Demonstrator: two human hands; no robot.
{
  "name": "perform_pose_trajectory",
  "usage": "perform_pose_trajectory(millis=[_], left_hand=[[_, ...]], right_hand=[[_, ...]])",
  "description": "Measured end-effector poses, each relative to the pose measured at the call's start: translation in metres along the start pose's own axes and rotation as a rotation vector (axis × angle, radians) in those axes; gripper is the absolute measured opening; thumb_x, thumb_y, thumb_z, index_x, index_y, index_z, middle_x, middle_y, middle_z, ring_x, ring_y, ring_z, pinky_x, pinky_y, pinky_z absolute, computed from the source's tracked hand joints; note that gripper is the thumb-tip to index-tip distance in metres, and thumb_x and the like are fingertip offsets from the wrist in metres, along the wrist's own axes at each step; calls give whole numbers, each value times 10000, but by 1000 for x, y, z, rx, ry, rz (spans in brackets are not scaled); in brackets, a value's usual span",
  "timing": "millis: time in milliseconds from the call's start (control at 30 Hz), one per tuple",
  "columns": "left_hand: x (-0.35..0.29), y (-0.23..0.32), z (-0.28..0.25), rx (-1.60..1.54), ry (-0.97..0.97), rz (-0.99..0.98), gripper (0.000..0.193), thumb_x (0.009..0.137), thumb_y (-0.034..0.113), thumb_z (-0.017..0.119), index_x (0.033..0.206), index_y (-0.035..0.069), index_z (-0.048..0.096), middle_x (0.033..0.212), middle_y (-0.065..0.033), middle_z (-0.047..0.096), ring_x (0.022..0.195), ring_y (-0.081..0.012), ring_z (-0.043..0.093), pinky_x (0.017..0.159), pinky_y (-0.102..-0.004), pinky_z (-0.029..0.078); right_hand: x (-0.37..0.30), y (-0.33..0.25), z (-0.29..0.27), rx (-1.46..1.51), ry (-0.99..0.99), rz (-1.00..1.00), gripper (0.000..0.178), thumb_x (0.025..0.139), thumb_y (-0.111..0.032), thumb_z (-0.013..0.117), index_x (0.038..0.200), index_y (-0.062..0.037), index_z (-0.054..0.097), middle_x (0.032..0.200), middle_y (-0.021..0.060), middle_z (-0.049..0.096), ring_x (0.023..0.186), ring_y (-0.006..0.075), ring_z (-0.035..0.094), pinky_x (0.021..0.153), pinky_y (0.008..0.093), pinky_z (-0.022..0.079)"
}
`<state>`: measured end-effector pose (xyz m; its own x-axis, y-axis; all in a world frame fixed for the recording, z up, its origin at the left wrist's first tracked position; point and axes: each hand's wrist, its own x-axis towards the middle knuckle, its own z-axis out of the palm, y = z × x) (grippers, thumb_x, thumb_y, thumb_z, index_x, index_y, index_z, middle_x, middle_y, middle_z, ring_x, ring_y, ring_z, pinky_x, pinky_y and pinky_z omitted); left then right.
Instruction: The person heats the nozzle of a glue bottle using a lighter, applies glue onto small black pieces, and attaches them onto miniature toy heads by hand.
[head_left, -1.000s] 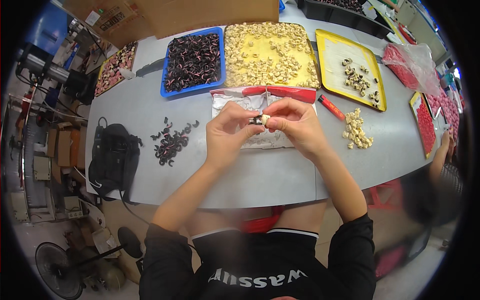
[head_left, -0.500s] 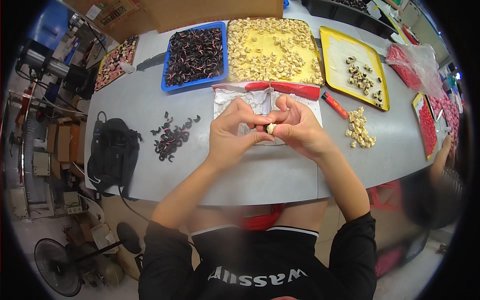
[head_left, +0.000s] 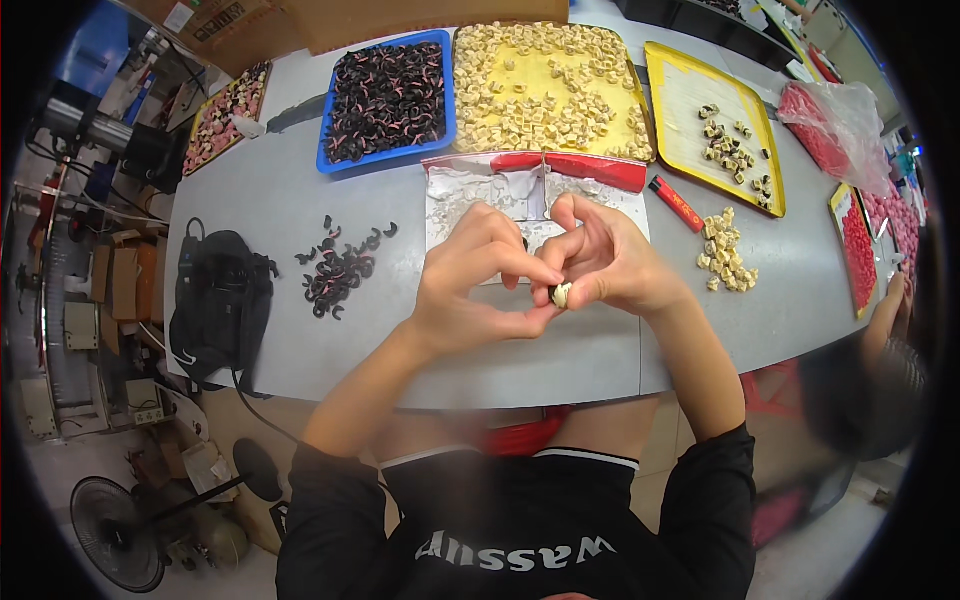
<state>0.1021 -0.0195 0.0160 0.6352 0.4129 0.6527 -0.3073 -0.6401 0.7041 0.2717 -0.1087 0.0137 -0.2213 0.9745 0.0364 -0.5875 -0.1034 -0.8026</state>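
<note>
My left hand [head_left: 480,285] and my right hand [head_left: 605,260] meet above the near middle of the grey table [head_left: 590,355]. Between their fingertips they pinch one small cream-coloured part [head_left: 562,294]. Just behind the hands lies a white plastic bag with a red strip [head_left: 540,185]. A loose heap of black curved pieces [head_left: 338,272] lies to the left of my left hand. To the right of my right hand sits a small pile of cream parts [head_left: 725,250].
At the back stand a blue tray of black pieces [head_left: 388,95], a yellow tray of cream parts [head_left: 548,85] and a yellow tray with few parts [head_left: 715,125]. A red stick [head_left: 678,204], a black bag [head_left: 220,300] and red items [head_left: 860,240] lie around. Another person's arm [head_left: 885,330] is at right.
Both hands have drawn closer to me and slightly lower over the table, still working the small cream part between the fingertips. The view has shifted a little.
</note>
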Motion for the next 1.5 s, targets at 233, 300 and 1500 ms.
perform_pose_trajectory(millis=[233,300,1500], left_hand=[[0,7,0,21,-34,101,324,476,-32,700,747,124,615,597,30,437,577,-133,407,548,-253,348],[1,8,0,19,-32,105,319,474,-33,692,742,121,609,587,33,438,569,-136,403,553,-255,347],[-20,-19,2,-871,-150,-725,299,708,154,637,943,-5,545,801,19,440,762,-70,458,696,-220,404]], right_hand=[[1,0,5,-20,-21,126,654,588,42,818,939,-98,283,768,153,635,824,280,654,721,332,513],[1,2,5,-23,-28,119,654,588,43,818,935,-99,281,769,155,635,827,283,655,722,331,512],[7,0,13,-1318,116,-703,254,614,-90,742,864,-119,708,896,43,564,861,223,494,771,337,405]])
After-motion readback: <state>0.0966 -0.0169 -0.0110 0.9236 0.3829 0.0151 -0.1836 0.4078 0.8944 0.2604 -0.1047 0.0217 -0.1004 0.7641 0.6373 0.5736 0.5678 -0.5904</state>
